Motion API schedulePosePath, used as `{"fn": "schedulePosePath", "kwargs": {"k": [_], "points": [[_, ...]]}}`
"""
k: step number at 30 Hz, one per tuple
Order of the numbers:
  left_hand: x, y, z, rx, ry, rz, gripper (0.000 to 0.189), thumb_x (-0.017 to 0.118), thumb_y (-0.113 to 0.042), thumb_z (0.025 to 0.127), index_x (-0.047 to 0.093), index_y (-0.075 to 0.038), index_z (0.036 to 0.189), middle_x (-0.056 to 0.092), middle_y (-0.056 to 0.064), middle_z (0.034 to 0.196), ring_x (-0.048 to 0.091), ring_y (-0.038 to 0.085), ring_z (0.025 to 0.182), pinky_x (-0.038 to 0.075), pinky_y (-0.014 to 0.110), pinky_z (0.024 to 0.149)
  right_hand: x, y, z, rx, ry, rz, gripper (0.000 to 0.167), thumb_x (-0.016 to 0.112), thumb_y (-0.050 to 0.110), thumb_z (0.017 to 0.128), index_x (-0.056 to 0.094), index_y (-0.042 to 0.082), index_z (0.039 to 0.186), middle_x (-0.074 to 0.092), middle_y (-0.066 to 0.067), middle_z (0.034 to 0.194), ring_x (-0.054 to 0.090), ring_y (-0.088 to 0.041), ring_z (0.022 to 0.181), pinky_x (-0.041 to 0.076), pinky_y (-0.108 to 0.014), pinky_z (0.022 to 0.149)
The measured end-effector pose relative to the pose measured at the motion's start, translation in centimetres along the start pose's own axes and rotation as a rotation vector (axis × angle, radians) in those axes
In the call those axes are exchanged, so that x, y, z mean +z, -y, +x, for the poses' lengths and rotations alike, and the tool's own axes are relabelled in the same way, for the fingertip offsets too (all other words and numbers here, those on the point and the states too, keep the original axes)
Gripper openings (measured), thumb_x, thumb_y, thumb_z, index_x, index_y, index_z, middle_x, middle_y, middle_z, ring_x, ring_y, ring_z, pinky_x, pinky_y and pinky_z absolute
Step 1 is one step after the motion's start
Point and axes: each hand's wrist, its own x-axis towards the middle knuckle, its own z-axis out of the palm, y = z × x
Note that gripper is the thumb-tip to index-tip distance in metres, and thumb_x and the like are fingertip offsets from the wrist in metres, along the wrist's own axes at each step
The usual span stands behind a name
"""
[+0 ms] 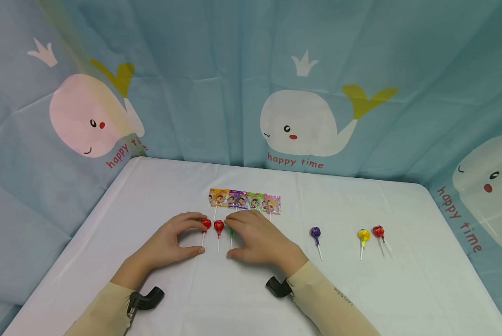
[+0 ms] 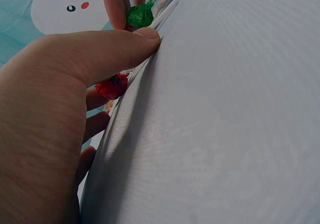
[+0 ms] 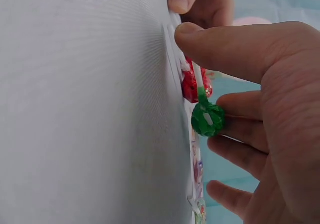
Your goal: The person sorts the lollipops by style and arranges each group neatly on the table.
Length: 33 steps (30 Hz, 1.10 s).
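Note:
At the left of a short row, my left hand (image 1: 171, 240) holds a red lollipop (image 1: 206, 223), fingers at its wrapped head and thumb by the stick's lower end. My right hand (image 1: 261, 238) grips a green lollipop (image 3: 208, 119) between thumb and fingers; the head view mostly hides it behind the fingers. Between the two hands lies another red lollipop (image 1: 219, 227), its stick pointing toward me. Just beyond are several flat lollipops in orange (image 1: 219, 198), purple (image 1: 238, 199), green (image 1: 256, 201) and pink (image 1: 273, 204) wrappers, side by side.
To the right on the white-covered table (image 1: 242, 298) lie a purple lollipop (image 1: 316, 232), a yellow one (image 1: 363, 235) and a red one (image 1: 378, 231), spaced apart. A blue curtain (image 1: 217, 121) printed with whales hangs behind the table and at its sides.

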Motion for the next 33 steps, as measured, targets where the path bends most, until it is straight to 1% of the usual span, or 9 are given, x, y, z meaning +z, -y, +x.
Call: {"fn": "schedulePosePath", "kwargs": {"k": [8,15,24,33], "points": [[-0.15,-0.31,0.05,-0.005,-0.001,-0.007,0.050,0.098,-0.035,0.084,0.077,-0.030,0.129,0.061,-0.008,0.153,0.054,0.022,0.145,0.043,0.036,0.121,0.19,-0.23,0.05,0.007,0.007,-0.002,0.072,0.082,0.052,0.095,0.063,0.012,0.152,0.061,-0.001,0.154,0.051,-0.021,0.147,0.035,-0.045,0.128],[-0.18,-0.43,0.06,-0.002,-0.002,-0.006,0.051,0.099,-0.032,0.083,0.077,-0.028,0.129,0.061,-0.008,0.152,0.054,0.023,0.145,0.041,0.032,0.121,0.28,-0.31,0.09,0.011,0.020,0.007,0.072,0.083,0.050,0.094,0.062,0.014,0.153,0.060,0.000,0.154,0.050,-0.021,0.148,0.035,-0.046,0.128],[-0.12,-0.41,0.08,-0.012,0.001,0.012,0.051,0.099,-0.033,0.083,0.077,-0.030,0.129,0.061,-0.008,0.152,0.053,0.022,0.145,0.044,0.045,0.121,0.29,-0.21,0.03,0.014,0.039,0.022,0.074,0.084,0.049,0.094,0.061,0.015,0.155,0.058,0.000,0.157,0.048,-0.021,0.150,0.034,-0.047,0.128],[-0.04,-0.46,0.09,-0.008,0.000,0.022,0.052,0.099,-0.032,0.082,0.077,-0.028,0.129,0.062,-0.007,0.152,0.054,0.024,0.145,0.044,0.046,0.121,0.33,-0.26,-0.19,0.002,0.037,0.009,0.076,0.083,0.051,0.094,0.060,0.016,0.156,0.056,0.000,0.159,0.047,-0.020,0.152,0.034,-0.045,0.129]]}}
